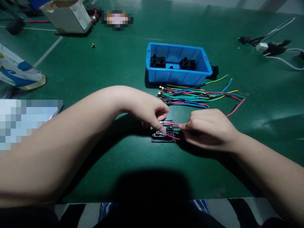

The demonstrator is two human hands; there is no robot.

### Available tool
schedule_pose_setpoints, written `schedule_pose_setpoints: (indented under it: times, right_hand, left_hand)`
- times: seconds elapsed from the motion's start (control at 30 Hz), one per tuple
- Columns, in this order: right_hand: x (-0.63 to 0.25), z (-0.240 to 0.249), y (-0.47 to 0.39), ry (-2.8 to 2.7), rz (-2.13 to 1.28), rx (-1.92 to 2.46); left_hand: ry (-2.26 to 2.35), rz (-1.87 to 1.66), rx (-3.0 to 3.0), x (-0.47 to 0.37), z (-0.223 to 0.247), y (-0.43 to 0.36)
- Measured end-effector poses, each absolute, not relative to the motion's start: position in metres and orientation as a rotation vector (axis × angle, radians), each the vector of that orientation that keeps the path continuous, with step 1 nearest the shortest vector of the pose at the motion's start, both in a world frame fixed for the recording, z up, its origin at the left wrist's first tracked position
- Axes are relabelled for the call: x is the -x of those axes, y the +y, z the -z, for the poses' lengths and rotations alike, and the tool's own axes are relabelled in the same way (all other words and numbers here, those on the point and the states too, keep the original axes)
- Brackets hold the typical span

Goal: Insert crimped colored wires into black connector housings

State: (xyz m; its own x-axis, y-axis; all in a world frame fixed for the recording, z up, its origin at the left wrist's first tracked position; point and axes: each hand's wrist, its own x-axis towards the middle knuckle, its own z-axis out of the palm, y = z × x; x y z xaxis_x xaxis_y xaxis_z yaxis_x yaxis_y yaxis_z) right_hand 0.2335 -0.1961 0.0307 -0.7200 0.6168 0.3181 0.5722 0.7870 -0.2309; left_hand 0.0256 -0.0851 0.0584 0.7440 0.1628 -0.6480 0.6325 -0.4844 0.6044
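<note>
A black plastic socket housing (163,139) with brass-coloured contacts lies on the green table in front of me. My left hand (150,109) reaches over it from the left, fingers curled and thumb pressed onto its top; part of the housing is hidden beneath. To the right, my right hand (207,129) is closed, with thumb and forefinger pinching a red wire (174,123) that runs to the housing. A dark wire ends near the same fingertips. Another thin red wire (169,136) crosses the housing toward the right hand. Its far end is hidden.
Just behind my hands lies a bundle of coloured wires (190,96) with brass terminals. A blue bin (178,76) holding black plastic parts stands beyond it. Cables and a plug (262,47) lie at the far right. A worn box (71,19) and a printed bag (21,69) are at left.
</note>
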Motion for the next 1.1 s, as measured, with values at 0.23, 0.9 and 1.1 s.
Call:
schedule_pose_setpoints:
  times: [0.23, 0.9, 1.1]
  right_hand:
    - [-0.2316, -0.0281, -0.1965, -2.569, -0.114, 0.864]
    - [-0.2312, -0.0262, -0.1977, -2.549, -0.121, 0.843]
    - [-0.2299, -0.0252, -0.1969, -2.558, -0.068, 0.818]
  left_hand:
    - [0.587, 0.617, -1.996, -0.0252, -0.0549, -0.0828]
    - [0.626, 0.612, -2.020, -0.0266, -0.0551, -0.0839]
    - [0.616, 0.607, -2.012, -0.0266, -0.0547, -0.0825]
